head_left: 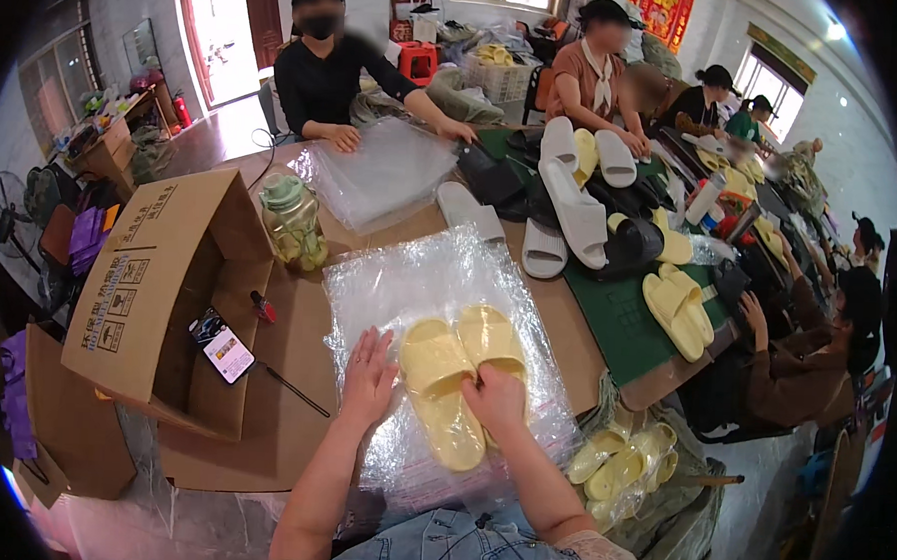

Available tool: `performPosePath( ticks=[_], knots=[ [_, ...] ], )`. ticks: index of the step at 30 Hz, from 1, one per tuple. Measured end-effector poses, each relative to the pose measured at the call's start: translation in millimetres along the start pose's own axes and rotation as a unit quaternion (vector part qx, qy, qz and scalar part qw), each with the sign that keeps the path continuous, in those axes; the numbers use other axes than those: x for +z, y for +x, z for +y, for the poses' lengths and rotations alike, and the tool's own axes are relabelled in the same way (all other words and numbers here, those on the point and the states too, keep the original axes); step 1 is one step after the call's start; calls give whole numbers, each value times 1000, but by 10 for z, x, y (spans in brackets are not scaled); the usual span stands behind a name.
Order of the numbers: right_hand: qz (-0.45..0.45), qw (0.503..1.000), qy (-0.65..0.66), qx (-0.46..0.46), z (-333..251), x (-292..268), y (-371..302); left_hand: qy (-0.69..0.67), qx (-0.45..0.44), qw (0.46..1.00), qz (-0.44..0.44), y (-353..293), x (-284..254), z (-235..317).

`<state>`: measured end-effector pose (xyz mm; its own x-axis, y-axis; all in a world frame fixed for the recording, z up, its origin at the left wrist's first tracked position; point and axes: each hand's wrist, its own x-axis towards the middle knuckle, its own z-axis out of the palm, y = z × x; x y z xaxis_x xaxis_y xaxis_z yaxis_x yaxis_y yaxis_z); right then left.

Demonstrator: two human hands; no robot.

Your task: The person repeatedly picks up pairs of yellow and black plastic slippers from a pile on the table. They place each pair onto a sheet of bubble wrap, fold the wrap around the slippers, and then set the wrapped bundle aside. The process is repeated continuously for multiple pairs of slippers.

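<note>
A pair of pale yellow slippers (442, 380) lies on a stack of clear plastic bags (389, 277) in front of me. Glossy film seems to cover the slippers, as if they are in the top bag. My right hand (496, 397) is closed at the right slipper, its fingers curled over the strap side; the fingertips are partly hidden. Beside the left slipper, my left hand (369, 375) rests flat on the plastic with its fingers stretched out, holding nothing.
To the left stand an open cardboard box (157, 307) with a phone (221, 346) inside and a lidded jar (293, 223). Loose slippers (577, 211) pile on a green mat at the right. Bagged yellow slippers (626, 463) sit low right. Several people work around the table.
</note>
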<state>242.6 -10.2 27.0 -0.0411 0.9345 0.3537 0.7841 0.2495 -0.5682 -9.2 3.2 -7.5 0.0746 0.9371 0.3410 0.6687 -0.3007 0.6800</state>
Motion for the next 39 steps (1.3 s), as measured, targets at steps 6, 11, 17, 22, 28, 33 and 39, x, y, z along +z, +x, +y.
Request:
performPosePath(
  ticks=[6, 11, 17, 22, 28, 33, 39],
  knots=[
    [40, 993, 3, 115, 533, -645, -735, 96, -31, 993, -60, 47, 53, 229],
    [291, 936, -50, 190, 1567, -1263, -1487, 103, -36, 992, -56, 1, -57, 241],
    [291, 790, -309, 442, 2430, -1997, -2280, 120, 5, 992, -50, 14, -20, 144],
    [136, 780, -219, 570, 3123, -1531, -2895, 106, 13, 993, -58, 34, 12, 75],
    [178, 756, -58, 627, 3814, -1323, -3151, 117, 20, 991, -54, 26, -27, 69],
    [372, 673, 117, 628, 4481, -1370, -3808, 101, 15, 993, -58, 35, 28, 29],
    [186, 712, -130, 665, 4242, -1338, -3613, 121, 17, 991, -61, 33, -12, 101]
  ],
)
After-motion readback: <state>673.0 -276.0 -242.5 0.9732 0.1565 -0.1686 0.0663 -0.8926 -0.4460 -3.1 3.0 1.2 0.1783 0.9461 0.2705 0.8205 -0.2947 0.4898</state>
